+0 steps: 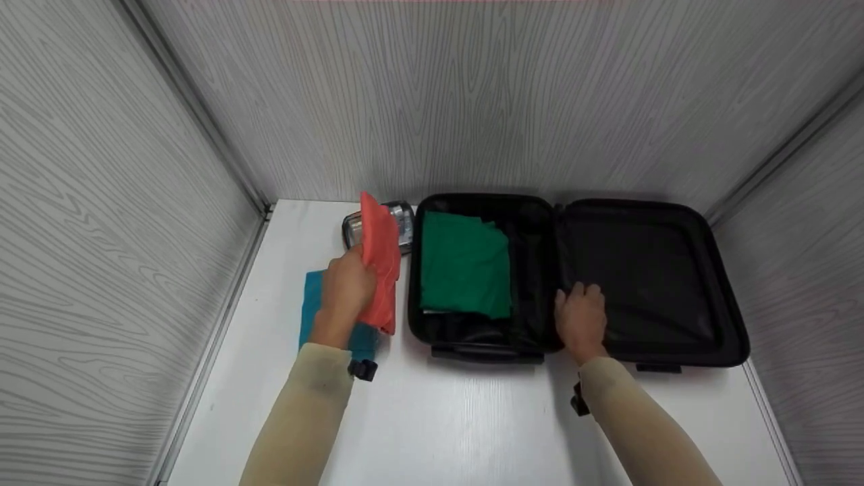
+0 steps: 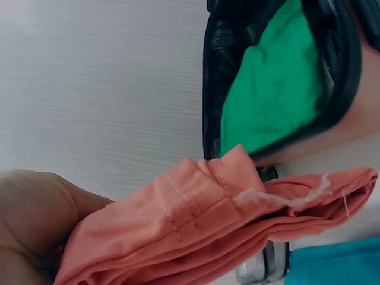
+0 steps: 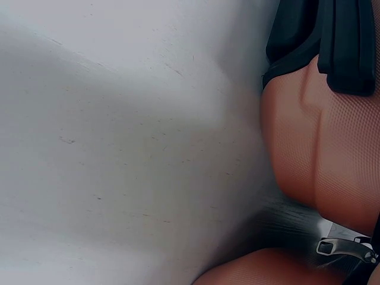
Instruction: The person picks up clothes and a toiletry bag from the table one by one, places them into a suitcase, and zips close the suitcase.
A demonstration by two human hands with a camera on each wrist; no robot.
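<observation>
My left hand (image 1: 347,283) grips a folded coral garment (image 1: 382,263), held up on edge to the left of the open suitcase (image 1: 486,352). Stitched seams and a loose white thread show on the garment (image 2: 196,208) in the left wrist view. A folded green garment (image 1: 466,263) lies in the suitcase's left half. My right hand (image 1: 582,318) holds the suitcase near the front of the hinge line, its fingers bent over the inner rim; that hand is almost wholly outside the right wrist view.
A folded blue cloth (image 1: 312,297) lies on the white table (image 1: 445,425), partly under my left hand. Behind the coral garment sits a clear, dark-edged pouch (image 1: 403,223). The suitcase's black-lined right half (image 1: 641,270) lies open. Grey wood-grain panels (image 1: 472,101) rise around the table.
</observation>
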